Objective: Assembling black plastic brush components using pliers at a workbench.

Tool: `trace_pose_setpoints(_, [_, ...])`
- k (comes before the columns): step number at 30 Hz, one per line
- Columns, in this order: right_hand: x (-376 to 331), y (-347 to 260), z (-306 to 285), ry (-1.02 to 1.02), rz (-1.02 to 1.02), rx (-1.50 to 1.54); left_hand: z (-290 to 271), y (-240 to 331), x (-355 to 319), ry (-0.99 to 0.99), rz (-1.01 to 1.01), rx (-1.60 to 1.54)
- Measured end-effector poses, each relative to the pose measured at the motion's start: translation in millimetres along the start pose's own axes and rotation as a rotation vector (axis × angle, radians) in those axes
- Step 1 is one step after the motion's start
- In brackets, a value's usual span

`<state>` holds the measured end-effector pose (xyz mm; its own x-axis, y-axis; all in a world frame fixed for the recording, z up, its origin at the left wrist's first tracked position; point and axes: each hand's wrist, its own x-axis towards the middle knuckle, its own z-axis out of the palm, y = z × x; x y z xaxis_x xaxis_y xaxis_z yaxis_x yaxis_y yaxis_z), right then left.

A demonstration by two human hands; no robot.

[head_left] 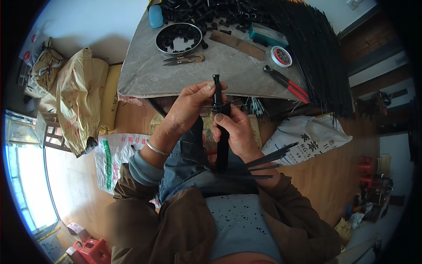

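Observation:
In front of my lap my left hand [193, 100] is closed, thumb and fingers pinching a slim black tubular fitting [216, 90] that stands upright with a wider cap on top. Lower down, the fingers of my right hand [237, 130] wrap round a bundle of flat black strips [223, 152], whose upper end meets the fitting. Thin metal wires [237, 104] stick out sideways where they join. More loose black strips [272, 156] fan out over my right forearm. Fingers hide part of the joint.
On the grey table [145, 70] lie a bowl of small black parts [179, 37], thread snips [184, 60], a flat brown bar [237, 44], a round tub [281, 56] and red-handled pliers [288, 86]. Long black strips [303, 48] overhang its right edge. Sacks [303, 138] flank my legs.

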<state>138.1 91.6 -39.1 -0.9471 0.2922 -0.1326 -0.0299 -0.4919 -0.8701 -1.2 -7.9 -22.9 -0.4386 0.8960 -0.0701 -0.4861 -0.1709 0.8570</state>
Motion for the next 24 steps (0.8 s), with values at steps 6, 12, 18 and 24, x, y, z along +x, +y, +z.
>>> trace_pose_setpoints(6, [-1.2, -4.7, 0.8, 0.034, -0.057, -0.028, 10.4, 2.5, -14.0, 0.07, 0.044, 0.183])
trace_pose_setpoints(12, [-5.3, -8.2, -3.0, -0.019, -0.066, -0.05, 21.7, -15.4, -25.7, 0.163, -0.009, 0.264])
trace_pose_setpoints(18, [-1.6, -12.2, -29.3, -0.019, -0.188, -0.814, 34.2, -16.0, -27.1, 0.233, 0.08, 0.275])
trace_pose_setpoints(24, [5.2, -29.7, -37.2, -0.142, -0.153, -0.719, 28.8, -21.8, -21.5, 0.177, 0.085, 0.227])
